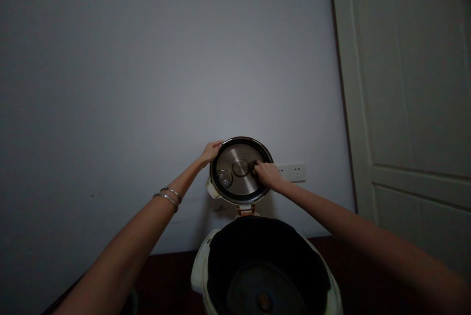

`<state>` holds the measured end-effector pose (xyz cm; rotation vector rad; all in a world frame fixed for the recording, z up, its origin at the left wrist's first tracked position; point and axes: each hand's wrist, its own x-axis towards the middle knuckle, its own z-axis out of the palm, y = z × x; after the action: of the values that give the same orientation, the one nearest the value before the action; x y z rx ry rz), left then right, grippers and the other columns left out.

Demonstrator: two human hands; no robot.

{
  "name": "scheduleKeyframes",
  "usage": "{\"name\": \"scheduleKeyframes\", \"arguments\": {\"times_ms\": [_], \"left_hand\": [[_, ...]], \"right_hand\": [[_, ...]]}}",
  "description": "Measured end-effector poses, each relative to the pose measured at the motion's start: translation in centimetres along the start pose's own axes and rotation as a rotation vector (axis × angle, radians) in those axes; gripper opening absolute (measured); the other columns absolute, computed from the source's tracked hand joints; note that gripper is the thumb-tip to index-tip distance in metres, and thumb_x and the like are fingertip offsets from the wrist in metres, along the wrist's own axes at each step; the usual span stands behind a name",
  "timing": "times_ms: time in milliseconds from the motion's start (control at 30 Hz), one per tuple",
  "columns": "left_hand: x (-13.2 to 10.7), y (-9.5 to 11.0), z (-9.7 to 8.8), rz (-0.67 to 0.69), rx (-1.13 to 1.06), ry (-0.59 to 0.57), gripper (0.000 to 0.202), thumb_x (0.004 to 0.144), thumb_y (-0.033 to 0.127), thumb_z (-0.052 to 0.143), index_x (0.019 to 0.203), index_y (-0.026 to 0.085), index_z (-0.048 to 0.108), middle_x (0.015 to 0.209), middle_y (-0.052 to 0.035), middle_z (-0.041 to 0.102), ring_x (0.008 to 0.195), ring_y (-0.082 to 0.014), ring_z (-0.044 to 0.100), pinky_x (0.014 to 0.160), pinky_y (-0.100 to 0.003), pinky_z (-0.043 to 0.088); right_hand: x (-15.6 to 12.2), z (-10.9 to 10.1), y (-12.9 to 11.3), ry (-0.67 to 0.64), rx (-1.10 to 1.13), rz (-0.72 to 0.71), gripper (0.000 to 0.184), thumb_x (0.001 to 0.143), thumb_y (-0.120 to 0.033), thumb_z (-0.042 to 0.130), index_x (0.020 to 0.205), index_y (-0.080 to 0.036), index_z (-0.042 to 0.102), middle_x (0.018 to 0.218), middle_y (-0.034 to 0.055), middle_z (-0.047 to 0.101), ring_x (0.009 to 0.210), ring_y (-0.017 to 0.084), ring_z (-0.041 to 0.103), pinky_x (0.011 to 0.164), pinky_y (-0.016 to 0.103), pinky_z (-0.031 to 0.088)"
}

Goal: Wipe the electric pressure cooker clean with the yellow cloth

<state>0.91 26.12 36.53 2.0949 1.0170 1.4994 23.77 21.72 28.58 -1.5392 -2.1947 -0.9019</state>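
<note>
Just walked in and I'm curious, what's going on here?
A person is working with both bare hands on the raised lid of a white electric cooker. Their left hand rests at the lid's rim, while their right hand sits on its steel inner face. The lid stands open, so the cooker's dark interior is exposed. Behind it are a wall socket and, to the right, a pale door.
</note>
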Motion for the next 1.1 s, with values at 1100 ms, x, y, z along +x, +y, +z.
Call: {"name": "scheduleKeyframes", "arguments": {"times_ms": [1100], "left_hand": [[0.5,-0.2,-0.3,-0.034,0.024,0.038,0.036,0.071,0.035,0.065,0.100,0.015,0.069,0.096,-0.0062,0.072,0.096,-0.0219,0.061,0.089,-0.035,0.045]], "right_hand": [[3.1,-2.2,0.7,0.107,-0.020,0.041,0.033,0.091,-0.012,0.029,0.113,-0.009,0.054,0.111,0.0220,0.054,0.093,0.026,0.063,0.072,0.035,0.050]]}}
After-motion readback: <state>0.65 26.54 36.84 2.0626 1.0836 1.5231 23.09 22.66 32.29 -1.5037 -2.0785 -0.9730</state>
